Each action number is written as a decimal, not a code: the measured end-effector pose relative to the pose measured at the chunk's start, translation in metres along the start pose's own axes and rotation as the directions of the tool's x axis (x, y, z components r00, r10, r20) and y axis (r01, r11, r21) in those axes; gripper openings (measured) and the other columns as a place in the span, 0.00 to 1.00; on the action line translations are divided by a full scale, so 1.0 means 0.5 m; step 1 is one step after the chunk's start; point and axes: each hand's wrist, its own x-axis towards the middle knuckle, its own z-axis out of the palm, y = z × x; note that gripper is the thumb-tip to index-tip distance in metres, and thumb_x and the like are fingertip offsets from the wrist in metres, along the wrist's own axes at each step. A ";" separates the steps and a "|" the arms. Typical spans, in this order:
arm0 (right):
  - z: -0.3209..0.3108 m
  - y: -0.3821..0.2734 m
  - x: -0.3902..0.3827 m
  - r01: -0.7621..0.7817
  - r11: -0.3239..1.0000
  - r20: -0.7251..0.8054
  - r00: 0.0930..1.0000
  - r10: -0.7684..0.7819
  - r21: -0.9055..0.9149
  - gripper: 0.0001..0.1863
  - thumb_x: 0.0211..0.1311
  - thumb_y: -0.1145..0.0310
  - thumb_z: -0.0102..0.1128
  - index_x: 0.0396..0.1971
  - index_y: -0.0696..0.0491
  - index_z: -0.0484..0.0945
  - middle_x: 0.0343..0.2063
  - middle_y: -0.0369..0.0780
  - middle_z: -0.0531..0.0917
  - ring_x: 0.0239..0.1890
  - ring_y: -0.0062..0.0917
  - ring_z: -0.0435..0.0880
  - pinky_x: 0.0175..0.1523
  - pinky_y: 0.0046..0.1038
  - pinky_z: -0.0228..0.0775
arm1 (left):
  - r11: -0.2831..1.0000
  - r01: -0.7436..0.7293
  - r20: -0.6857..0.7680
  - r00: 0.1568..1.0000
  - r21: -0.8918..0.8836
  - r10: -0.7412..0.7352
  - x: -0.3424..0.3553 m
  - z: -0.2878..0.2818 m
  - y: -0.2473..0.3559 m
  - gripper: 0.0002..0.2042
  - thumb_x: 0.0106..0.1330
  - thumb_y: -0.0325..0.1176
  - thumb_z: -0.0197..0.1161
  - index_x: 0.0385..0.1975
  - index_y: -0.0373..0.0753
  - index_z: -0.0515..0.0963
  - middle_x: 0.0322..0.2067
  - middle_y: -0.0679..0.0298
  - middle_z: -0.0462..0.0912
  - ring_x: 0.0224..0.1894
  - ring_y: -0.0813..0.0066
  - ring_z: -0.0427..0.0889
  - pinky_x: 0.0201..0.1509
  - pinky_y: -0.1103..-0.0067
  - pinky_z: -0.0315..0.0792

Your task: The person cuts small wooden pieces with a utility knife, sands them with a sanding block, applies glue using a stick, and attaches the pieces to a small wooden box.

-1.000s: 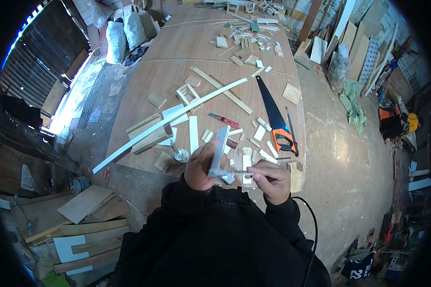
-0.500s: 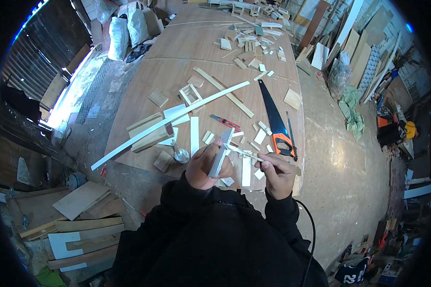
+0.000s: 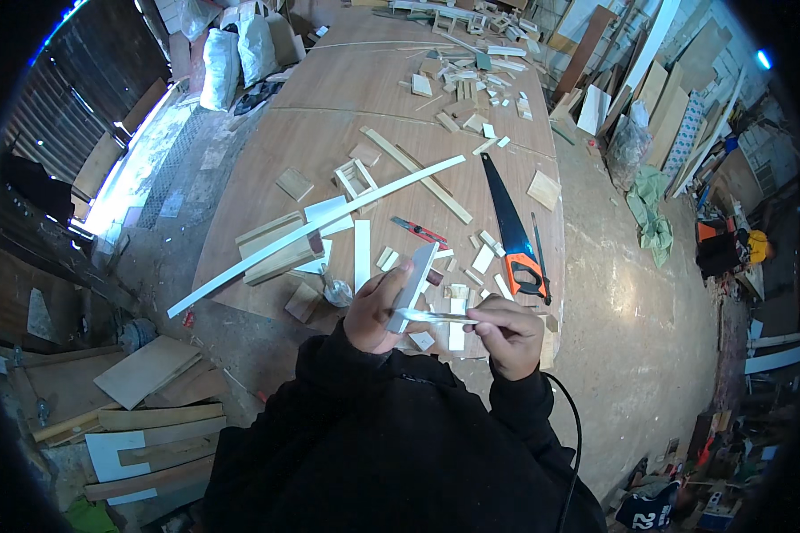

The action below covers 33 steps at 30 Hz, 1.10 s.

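My left hand (image 3: 372, 309) is closed round the edge of a flat, pale wooden piece (image 3: 415, 277), held tilted above the near edge of the table. A slim paintbrush (image 3: 444, 317) is pinched between the thumb and fingers of my right hand (image 3: 509, 336). Its light tip lies against the lower part of the wooden piece, slightly blurred. Just left of my left hand stands a small glass jar (image 3: 338, 292). Beneath and beyond both hands lie several small wood offcuts (image 3: 456, 329).
A handsaw (image 3: 514, 231) with an orange handle lies right of centre on the table (image 3: 316, 80). A red utility knife (image 3: 420, 233) is beyond my hands. One long white strip (image 3: 329, 219) crosses the left side over a wooden channel. Boards (image 3: 151, 373) are stacked at lower left.
My right hand has brought the brush tip down and left along the wooden piece, from its upper part to its lower end. My left hand has stayed nearly still.
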 end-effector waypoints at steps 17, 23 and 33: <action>0.016 0.007 0.030 0.054 0.989 -0.226 0.970 -0.085 -0.140 0.09 0.58 0.77 0.60 0.36 0.64 0.83 0.27 0.44 0.83 0.29 0.25 0.80 0.35 0.25 0.69 | 0.999 -0.040 0.278 0.960 0.026 0.031 0.002 -0.026 -0.002 0.21 0.77 0.47 0.35 0.22 0.43 0.66 0.08 0.70 0.58 0.11 0.79 0.55 0.23 0.78 0.54; 0.023 -0.004 0.020 0.073 0.975 -0.050 0.995 -0.085 -0.211 0.11 0.54 0.80 0.62 0.38 0.62 0.84 0.30 0.45 0.84 0.32 0.26 0.82 0.38 0.24 0.71 | 0.999 -0.042 0.332 0.942 -0.006 0.042 0.006 -0.052 -0.015 0.23 0.77 0.47 0.34 0.20 0.44 0.65 0.07 0.70 0.58 0.11 0.78 0.56 0.22 0.78 0.55; 0.015 -0.010 0.030 0.201 0.942 -0.029 0.976 -0.217 -0.267 0.13 0.51 0.81 0.64 0.39 0.60 0.85 0.29 0.43 0.84 0.29 0.25 0.81 0.35 0.23 0.70 | 0.992 -0.039 0.470 0.878 -0.120 0.091 0.011 -0.076 -0.030 0.15 0.75 0.41 0.43 0.31 0.38 0.70 0.13 0.66 0.65 0.15 0.77 0.62 0.23 0.78 0.55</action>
